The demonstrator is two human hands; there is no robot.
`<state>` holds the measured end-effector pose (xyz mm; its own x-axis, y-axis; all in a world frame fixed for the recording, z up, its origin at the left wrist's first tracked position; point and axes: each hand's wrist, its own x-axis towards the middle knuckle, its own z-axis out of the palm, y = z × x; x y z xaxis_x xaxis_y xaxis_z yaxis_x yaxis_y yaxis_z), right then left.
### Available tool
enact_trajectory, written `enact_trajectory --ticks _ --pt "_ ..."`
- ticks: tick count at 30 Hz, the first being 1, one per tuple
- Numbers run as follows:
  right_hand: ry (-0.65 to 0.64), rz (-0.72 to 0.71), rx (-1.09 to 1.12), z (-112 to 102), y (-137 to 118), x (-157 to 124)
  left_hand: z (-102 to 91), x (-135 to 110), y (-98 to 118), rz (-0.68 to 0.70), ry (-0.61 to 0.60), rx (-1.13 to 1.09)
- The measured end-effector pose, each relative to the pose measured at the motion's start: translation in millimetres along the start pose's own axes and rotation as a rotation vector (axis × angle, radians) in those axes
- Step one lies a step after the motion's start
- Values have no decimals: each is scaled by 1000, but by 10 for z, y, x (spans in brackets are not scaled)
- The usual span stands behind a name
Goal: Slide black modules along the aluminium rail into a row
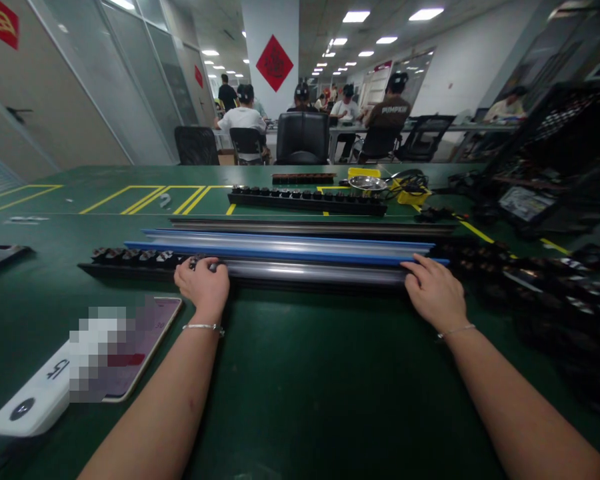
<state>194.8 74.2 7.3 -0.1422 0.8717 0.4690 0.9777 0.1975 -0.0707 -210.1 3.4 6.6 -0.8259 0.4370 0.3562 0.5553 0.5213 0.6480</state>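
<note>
A long silvery metal rail (310, 271) lies across the green table in front of me, on a black strip of sockets (130, 260). My left hand (203, 284) is curled over the rail's left end. My right hand (433, 291) is closed over its right end, fingers pressed on top. Just behind lies a blue-edged silver rail (280, 245), and behind that a darker rail (310, 227).
A phone (140, 347) and a white device (35, 400) lie at the near left. Another black socket strip (307, 200), a metal bowl (367, 183) and a yellow tray (414, 195) sit farther back. Black parts (545, 280) pile at the right. People sit at desks beyond.
</note>
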Motion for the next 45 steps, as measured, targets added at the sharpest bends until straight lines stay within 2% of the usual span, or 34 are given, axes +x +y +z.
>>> enact_trajectory --ticks 4,8,13,26,35,45 --pt "19 -11 6 24 18 1 -33 41 -14 18 34 16" --pt "30 -14 2 28 25 2 -38 111 -54 -64 64 -14" --pt "6 -17 2 7 18 2 -8 144 -90 -68 58 -3" --pt "-3 -8 16 5 18 7 -11 79 -12 -2 39 -5" --pt "-6 -5 8 0 5 1 35 105 -59 -4 60 -39" --pt "-16 13 1 2 0 2 -20 37 32 9 11 -14"
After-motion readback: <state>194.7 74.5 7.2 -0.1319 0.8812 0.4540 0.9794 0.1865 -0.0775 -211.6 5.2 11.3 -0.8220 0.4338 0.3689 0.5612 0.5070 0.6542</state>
